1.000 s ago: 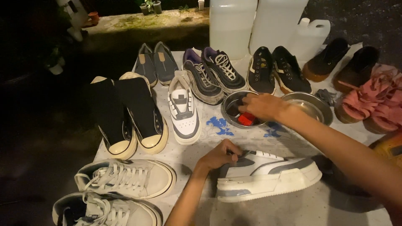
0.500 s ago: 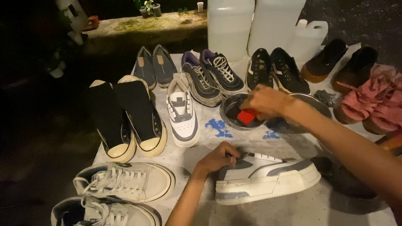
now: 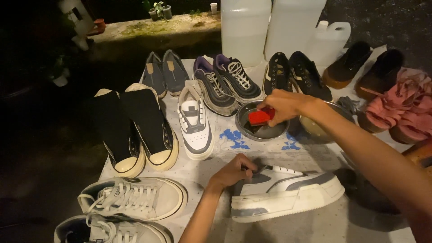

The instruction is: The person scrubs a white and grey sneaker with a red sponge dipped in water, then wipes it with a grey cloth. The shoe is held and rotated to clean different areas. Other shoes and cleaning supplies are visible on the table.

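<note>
Right hand (image 3: pixel 284 104) fingers grasping red brush (image 3: pixel 261 117) over metal bowl (image 3: pixel 243 128); left hand (image 3: pixel 234 171) apparently gripping white-grey sneaker (image 3: pixel 288 195).

The left hand (image 3: pixel 234 171) is covering the heel opening of the grey-and-white sneaker (image 3: pixel 288 193). The right hand (image 3: pixel 283 105) is hiding most of the red brush (image 3: pixel 260 117), whose bristles are possibly dipping into the small metal bowl (image 3: pixel 245 130).

A white and grey sneaker (image 3: pixel 283 191) is laid on its side on the cloth, sole outward, gripped at the heel end. A small red brush (image 3: pixel 261 116) is held over a round metal bowl (image 3: pixel 262 130) just beyond it.
</note>
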